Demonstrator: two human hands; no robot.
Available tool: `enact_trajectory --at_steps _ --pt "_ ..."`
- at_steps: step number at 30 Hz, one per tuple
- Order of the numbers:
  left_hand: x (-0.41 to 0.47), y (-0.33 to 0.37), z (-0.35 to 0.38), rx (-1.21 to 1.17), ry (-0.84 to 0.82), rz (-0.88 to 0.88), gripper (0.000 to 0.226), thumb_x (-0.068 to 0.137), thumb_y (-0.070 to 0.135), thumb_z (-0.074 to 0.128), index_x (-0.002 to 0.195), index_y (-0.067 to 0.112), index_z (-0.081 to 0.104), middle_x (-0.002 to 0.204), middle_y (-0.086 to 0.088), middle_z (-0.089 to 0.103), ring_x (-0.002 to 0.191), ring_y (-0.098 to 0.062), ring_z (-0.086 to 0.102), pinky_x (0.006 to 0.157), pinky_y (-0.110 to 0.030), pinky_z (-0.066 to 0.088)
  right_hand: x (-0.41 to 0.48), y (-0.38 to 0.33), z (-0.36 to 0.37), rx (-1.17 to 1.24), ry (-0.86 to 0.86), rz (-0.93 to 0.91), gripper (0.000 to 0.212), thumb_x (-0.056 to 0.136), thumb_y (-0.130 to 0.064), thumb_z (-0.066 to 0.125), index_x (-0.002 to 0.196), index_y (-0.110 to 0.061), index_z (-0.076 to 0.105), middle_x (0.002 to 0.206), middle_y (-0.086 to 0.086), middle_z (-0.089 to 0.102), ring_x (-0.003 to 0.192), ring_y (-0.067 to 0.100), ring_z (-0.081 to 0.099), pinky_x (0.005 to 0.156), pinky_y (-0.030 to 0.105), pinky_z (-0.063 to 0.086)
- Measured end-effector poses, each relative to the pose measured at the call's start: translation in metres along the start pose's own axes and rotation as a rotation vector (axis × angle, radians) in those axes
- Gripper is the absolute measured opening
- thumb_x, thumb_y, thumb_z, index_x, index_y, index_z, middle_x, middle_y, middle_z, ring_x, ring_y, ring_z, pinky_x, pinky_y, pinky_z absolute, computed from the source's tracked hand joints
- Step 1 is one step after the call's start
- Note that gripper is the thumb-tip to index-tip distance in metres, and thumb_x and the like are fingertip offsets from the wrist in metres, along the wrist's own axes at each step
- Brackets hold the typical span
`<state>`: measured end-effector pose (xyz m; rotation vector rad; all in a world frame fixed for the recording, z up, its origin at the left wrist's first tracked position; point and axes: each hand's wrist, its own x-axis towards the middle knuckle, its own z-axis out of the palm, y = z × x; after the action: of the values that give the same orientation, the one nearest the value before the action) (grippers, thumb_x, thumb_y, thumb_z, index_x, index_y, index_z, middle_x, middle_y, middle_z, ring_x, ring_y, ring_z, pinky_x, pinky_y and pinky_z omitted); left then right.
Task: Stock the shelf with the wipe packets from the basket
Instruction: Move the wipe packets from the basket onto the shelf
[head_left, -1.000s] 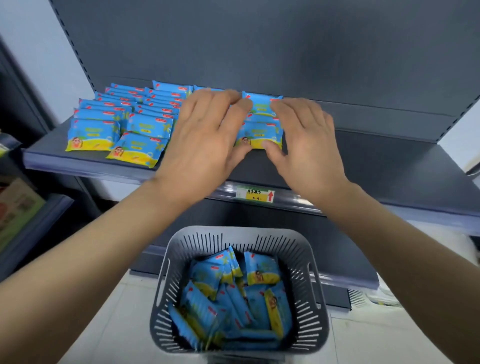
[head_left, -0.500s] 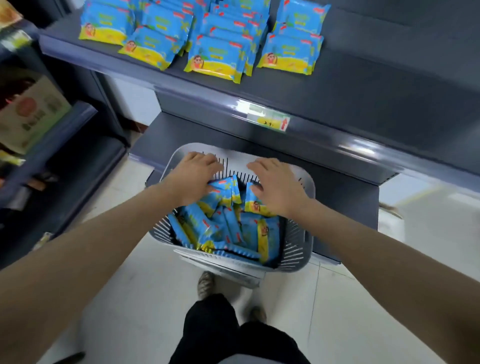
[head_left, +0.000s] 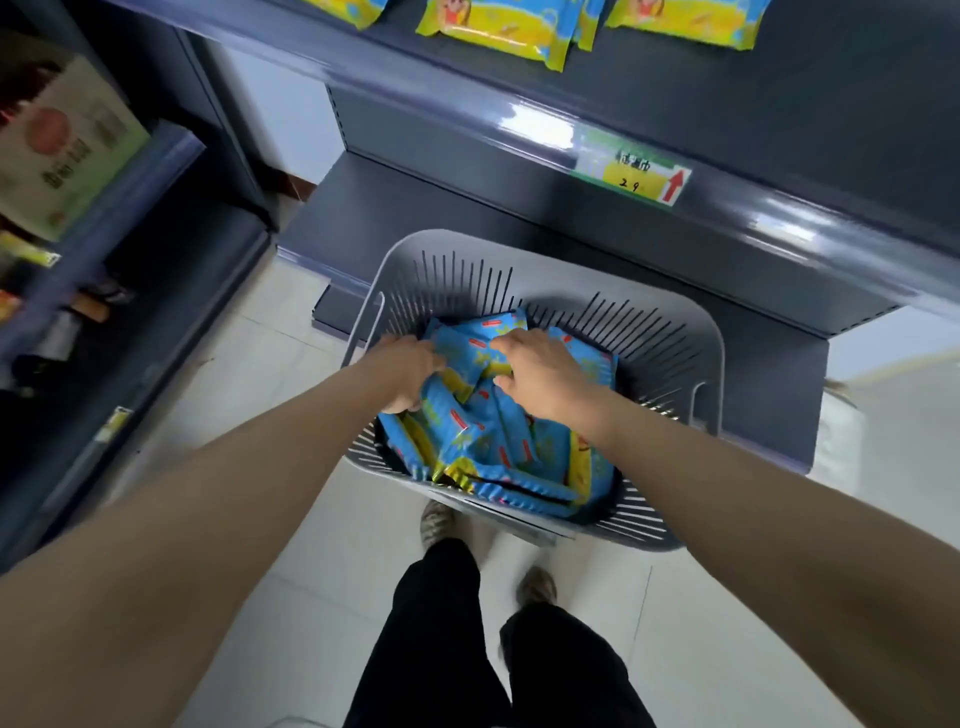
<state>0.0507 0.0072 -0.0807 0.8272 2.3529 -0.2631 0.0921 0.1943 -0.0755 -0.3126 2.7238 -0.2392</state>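
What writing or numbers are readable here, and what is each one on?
"29", possibly "2.9": handwritten on the price tag on the shelf edge, beside a red arrow.
Characters above it on that tag: too blurred to read.
Print on the cardboard box at left: blurred.
Print on the wipe packets in the basket: unreadable.
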Motion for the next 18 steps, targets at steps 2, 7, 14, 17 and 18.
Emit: enact_trajectory --at_steps 2,7,14,17,18 --pt "0.005 -0.003 0.000 -0.011 -0.002 0.020 0.063 0.081 0.022 0.067 0.138 0.022 0.040 0.138 -0.003 0.038 0.124 -0.027 0.036 0.103 -0.039 0.032 0.015 -0.002 0.009 0.034 -0.042 0.011 0.053 0.094 -0.028 0.052 0.142 -0.014 0.036 0.143 0.008 0.041 0.130 0.031 0.035 0.101 0.047 0.038" --pt "0.010 -0.004 -0.004 0.075 -0.002 0.081 0.046 0.081 0.013 0.064 0.125 0.021 0.052 0.126 -0.002 0.050 0.117 -0.025 0.038 0.095 -0.037 0.037 0.042 -0.006 0.028 0.012 -0.118 0.073 0.057 0.093 -0.035 0.052 0.143 -0.016 0.032 0.149 0.008 0.032 0.136 0.034 0.022 0.104 0.048 0.035" --pt "-0.001 -0.010 -0.025 0.131 0.046 0.121 0.021 0.078 0.016 0.065 0.100 0.017 0.066 0.108 -0.001 0.057 0.113 -0.024 0.041 0.086 -0.032 0.036 0.068 -0.009 0.035 0.135 -0.136 0.231 0.024 0.087 -0.029 0.063 0.096 -0.007 0.060 0.136 0.013 0.046 0.137 0.035 0.026 0.107 0.042 0.034" --pt "-0.009 -0.004 -0.047 0.145 0.135 0.120 0.023 0.076 0.007 0.059 0.096 0.016 0.065 0.103 -0.003 0.061 0.110 -0.023 0.045 0.083 -0.031 0.038 0.067 -0.008 0.028 0.258 -0.105 0.310 0.016 0.089 -0.020 0.056 0.098 -0.007 0.057 0.121 0.017 0.057 0.128 0.034 0.042 0.094 0.038 0.044" --pt "-0.011 -0.002 -0.056 0.185 0.163 0.133 0.026 0.076 0.008 0.059 0.099 0.016 0.065 0.103 -0.001 0.062 0.110 -0.022 0.045 0.084 -0.031 0.038 0.065 -0.007 0.023 0.297 -0.099 0.318 0.013 0.090 -0.018 0.055 0.097 -0.008 0.057 0.116 0.018 0.060 0.120 0.034 0.050 0.090 0.037 0.045"
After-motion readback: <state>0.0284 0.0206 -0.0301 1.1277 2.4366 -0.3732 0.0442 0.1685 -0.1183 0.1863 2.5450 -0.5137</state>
